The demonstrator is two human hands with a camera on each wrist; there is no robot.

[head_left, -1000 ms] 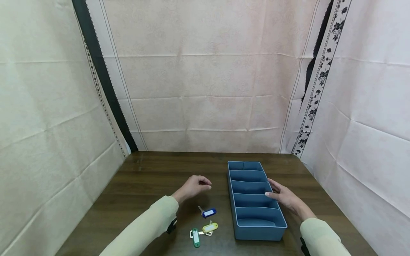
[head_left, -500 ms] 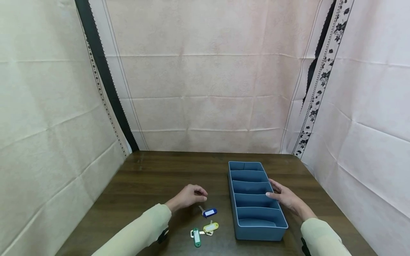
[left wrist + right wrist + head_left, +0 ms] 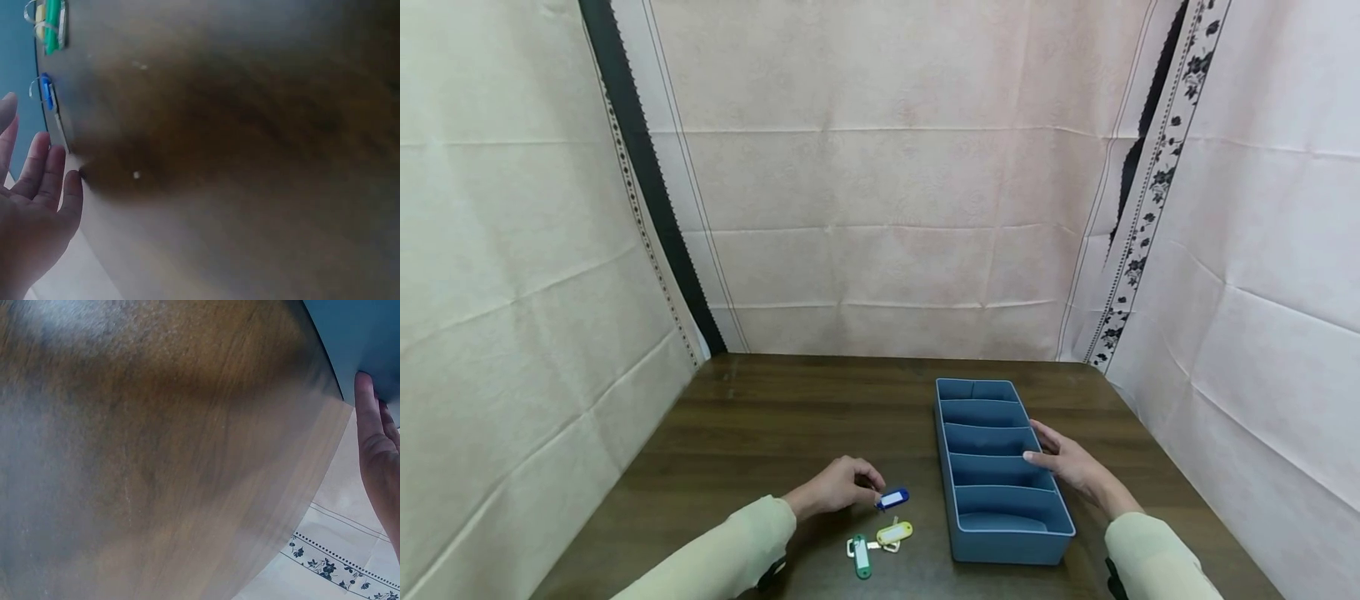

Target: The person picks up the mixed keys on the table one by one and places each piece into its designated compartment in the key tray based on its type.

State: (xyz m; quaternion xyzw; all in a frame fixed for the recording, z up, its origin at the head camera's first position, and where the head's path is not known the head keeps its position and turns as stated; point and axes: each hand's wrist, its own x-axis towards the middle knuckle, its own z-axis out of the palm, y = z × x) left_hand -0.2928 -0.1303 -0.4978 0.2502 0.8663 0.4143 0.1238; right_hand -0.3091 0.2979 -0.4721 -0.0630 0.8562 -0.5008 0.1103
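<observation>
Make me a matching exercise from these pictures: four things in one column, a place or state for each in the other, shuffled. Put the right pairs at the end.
Things
1. Blue key tag
2. Green key tag
3. Box
4. Right hand

Places and states
A. Divided into compartments
B. Against the right-hand long side of the item in 3
C. Beside the yellow key tag, to its left in the head view
D. Closest of the four to the left hand

Right pairs
1-D, 2-C, 3-A, 4-B

divided box (image 3: 1009, 550): smooth matt plastic | tabletop (image 3: 790, 400): wood-grained, faintly glossy | blue tag (image 3: 892, 499): plastic | backdrop (image 3: 880, 179): creased cloth
</observation>
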